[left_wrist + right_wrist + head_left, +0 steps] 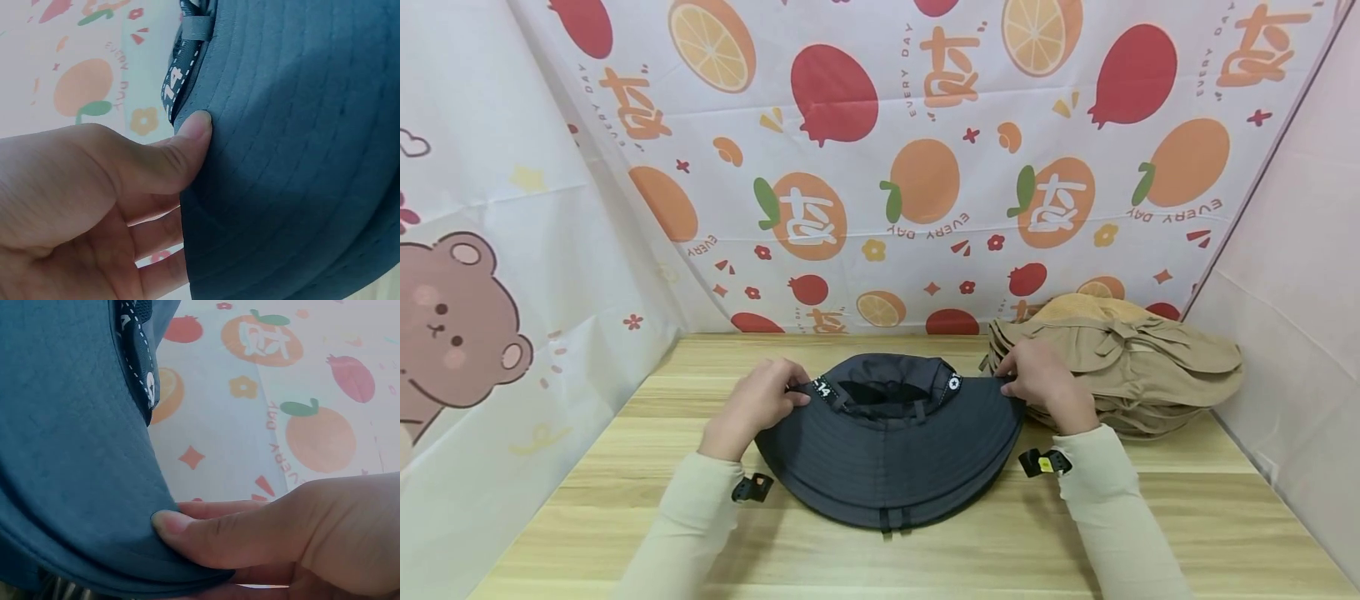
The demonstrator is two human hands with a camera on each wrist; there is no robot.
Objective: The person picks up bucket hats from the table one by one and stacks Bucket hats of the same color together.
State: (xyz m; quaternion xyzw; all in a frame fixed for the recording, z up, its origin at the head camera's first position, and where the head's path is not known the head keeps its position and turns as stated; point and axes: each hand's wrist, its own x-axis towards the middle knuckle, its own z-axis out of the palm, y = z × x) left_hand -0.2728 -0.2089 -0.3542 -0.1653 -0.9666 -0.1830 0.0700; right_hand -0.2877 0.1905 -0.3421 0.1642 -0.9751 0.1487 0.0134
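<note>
A dark navy sun hat [880, 458] with a wide stitched brim is held over the wooden table, its brim folded and facing the front. Its printed band [173, 83] runs round the crown, with white lettering at the left end. My left hand [762, 400] pinches the brim's left end, thumb on top and fingers behind. At the right end, my right hand [1041, 379] pinches the brim the same way; in the right wrist view its thumb presses the brim's corner. Two small straps hang at the brim's front edge.
A stack of khaki hats [1150, 367] with a bow on top lies at the back right, just beyond my right hand. The wooden table [625, 492] meets a fruit-printed cloth [917, 275] at the back. Pale cloths hang at both sides.
</note>
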